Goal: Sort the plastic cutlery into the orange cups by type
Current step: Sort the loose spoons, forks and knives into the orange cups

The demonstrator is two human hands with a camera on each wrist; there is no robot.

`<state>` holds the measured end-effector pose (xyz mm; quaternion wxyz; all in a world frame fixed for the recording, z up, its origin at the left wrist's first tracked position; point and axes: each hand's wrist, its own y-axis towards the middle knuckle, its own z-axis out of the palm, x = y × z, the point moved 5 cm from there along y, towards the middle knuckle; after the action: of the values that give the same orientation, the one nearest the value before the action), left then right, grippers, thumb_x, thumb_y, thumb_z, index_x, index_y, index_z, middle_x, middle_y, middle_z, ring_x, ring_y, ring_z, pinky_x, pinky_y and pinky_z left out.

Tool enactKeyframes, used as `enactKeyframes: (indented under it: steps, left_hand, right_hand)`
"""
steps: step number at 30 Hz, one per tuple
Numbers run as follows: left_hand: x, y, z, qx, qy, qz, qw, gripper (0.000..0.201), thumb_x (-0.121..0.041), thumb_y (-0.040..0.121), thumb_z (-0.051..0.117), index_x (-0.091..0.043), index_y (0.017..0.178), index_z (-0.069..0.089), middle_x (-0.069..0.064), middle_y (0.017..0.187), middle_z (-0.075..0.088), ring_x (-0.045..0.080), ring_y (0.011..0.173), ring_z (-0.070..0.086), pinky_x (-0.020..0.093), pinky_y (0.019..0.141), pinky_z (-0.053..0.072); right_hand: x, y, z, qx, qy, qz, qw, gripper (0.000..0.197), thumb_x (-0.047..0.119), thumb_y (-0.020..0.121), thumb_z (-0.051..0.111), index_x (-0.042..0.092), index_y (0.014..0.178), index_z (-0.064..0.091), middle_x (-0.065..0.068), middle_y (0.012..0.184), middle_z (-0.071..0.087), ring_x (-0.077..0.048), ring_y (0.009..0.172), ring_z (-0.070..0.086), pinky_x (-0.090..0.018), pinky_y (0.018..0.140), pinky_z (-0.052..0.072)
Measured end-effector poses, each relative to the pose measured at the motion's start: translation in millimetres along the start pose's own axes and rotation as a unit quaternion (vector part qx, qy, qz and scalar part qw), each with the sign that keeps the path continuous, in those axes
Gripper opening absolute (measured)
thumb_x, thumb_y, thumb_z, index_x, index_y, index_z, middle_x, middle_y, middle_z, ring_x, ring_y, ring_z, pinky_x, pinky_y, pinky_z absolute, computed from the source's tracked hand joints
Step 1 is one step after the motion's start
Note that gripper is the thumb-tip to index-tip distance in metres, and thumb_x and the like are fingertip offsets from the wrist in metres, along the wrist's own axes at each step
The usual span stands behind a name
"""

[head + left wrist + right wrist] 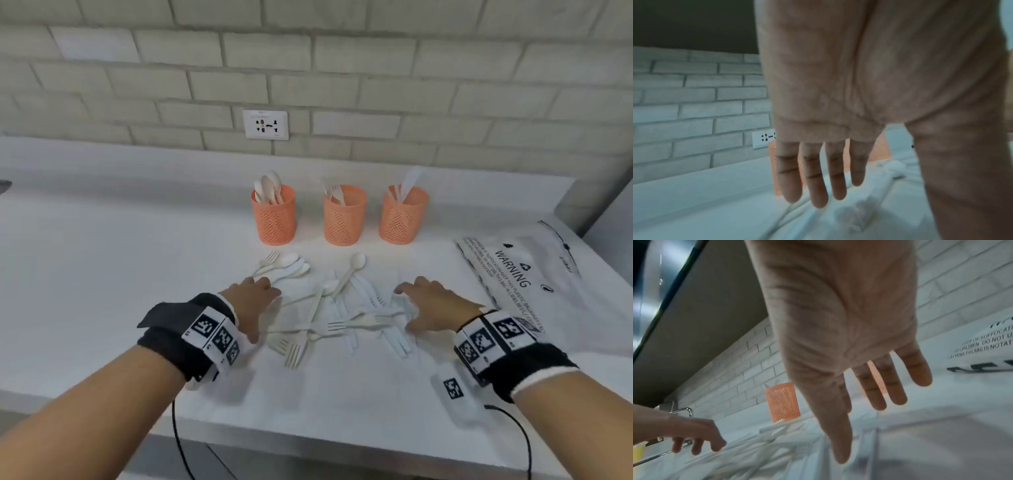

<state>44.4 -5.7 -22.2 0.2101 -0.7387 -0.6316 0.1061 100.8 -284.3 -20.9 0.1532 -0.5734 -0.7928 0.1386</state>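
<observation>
Three orange mesh cups stand in a row near the wall: the left cup (pixel 274 215) holds spoons, the middle cup (pixel 344 216) forks, the right cup (pixel 402 215) knives. A loose pile of white plastic cutlery (pixel 342 311) lies on the white counter in front of them, with a small group of spoons and a fork (pixel 284 265) at its far left. My left hand (pixel 255 294) hovers palm down over the pile's left side, fingers straight (pixel 816 183), holding nothing. Over the pile's right side my right hand (pixel 428 301) is spread flat and empty (pixel 877 386).
A clear plastic bag (pixel 555 281) with warning print lies on the counter at the right. A wall socket (pixel 265 124) sits in the brick wall behind the cups. The counter's front edge (pixel 308 442) runs below my wrists. A tap (pixel 684 410) shows far left.
</observation>
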Motion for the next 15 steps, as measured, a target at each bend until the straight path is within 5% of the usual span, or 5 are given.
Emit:
enactKeyframes:
  steps: [4, 7, 12, 15]
  left_hand:
    - [-8, 12, -4, -0.004, -0.032, 0.002, 0.999, 0.071, -0.027, 0.081, 0.066, -0.015, 0.141, 0.03, 0.007, 0.137, 0.037, 0.027, 0.126, 0.039, 0.038, 0.099, 0.039]
    - [-12, 20, -5, -0.012, -0.044, 0.009, 0.999, 0.051, -0.023, 0.086, 0.059, -0.009, 0.131, 0.042, 0.011, 0.131, 0.043, 0.028, 0.119, 0.047, 0.036, 0.094, 0.041]
    - [-21, 27, -13, -0.041, -0.053, 0.002, 0.998, 0.034, -0.018, 0.089, 0.053, -0.005, 0.119, 0.054, 0.011, 0.123, 0.058, 0.026, 0.113, 0.054, 0.029, 0.091, 0.041]
    - [-28, 33, -18, -0.042, -0.077, -0.01, 0.996, 0.029, -0.016, 0.094, 0.042, -0.004, 0.117, 0.056, 0.013, 0.12, 0.06, 0.027, 0.109, 0.056, 0.028, 0.085, 0.042]
  right_hand:
    - [10, 8, 5, -0.025, -0.01, -0.007, 1.0, 0.018, 0.021, 0.088, 0.054, 0.017, 0.105, 0.054, -0.003, 0.108, 0.05, -0.024, 0.106, 0.052, -0.035, 0.088, 0.034]
    - [6, 14, 6, -0.047, 0.038, -0.003, 0.998, 0.004, 0.017, 0.09, 0.053, 0.014, 0.091, 0.051, -0.009, 0.108, 0.06, -0.022, 0.089, 0.051, -0.03, 0.077, 0.037]
    - [6, 12, 8, -0.047, 0.127, 0.041, 0.99, 0.036, 0.038, 0.096, 0.041, 0.004, 0.107, 0.049, -0.015, 0.112, 0.057, -0.022, 0.09, 0.048, -0.03, 0.075, 0.038]
    - [17, 7, 12, -0.019, 0.125, 0.072, 0.989, 0.069, 0.06, 0.083, 0.053, 0.003, 0.121, 0.043, -0.013, 0.119, 0.048, -0.026, 0.103, 0.051, -0.033, 0.082, 0.042]
